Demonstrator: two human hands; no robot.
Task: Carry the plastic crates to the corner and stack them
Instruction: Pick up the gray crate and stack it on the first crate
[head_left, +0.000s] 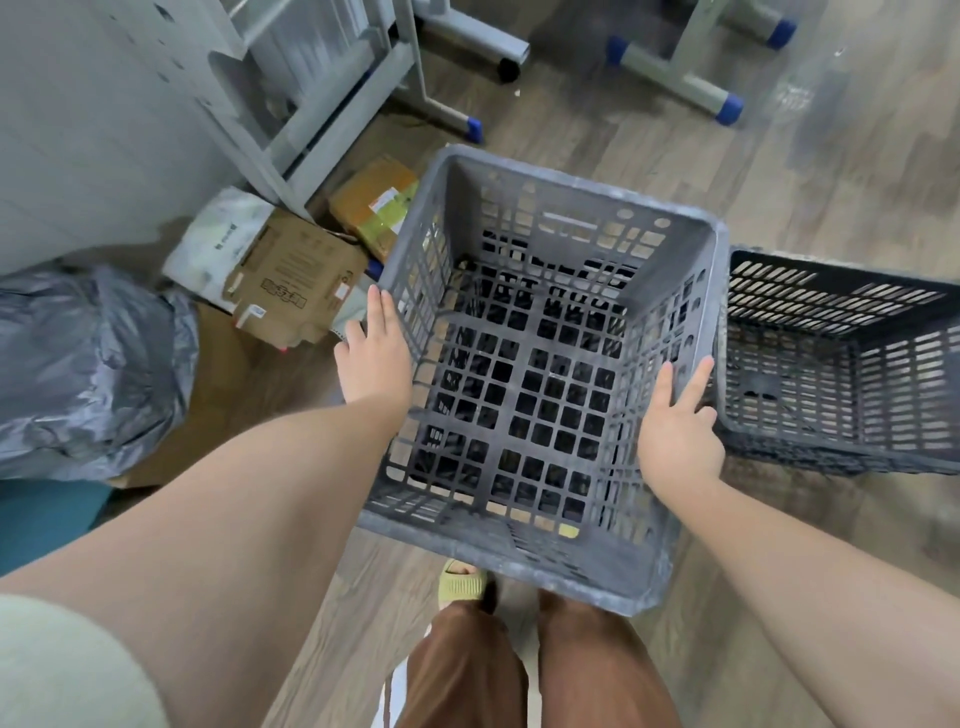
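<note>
The left hand and right hand are clamping the opposite side walls of a grey plastic crate at the centre of the frame. A darker crate is sitting on the wooden floor at right, just beside it.

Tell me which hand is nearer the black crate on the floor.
Right. The right hand grips the grey crate beside the black crate; the left hand is on the far side.
</note>
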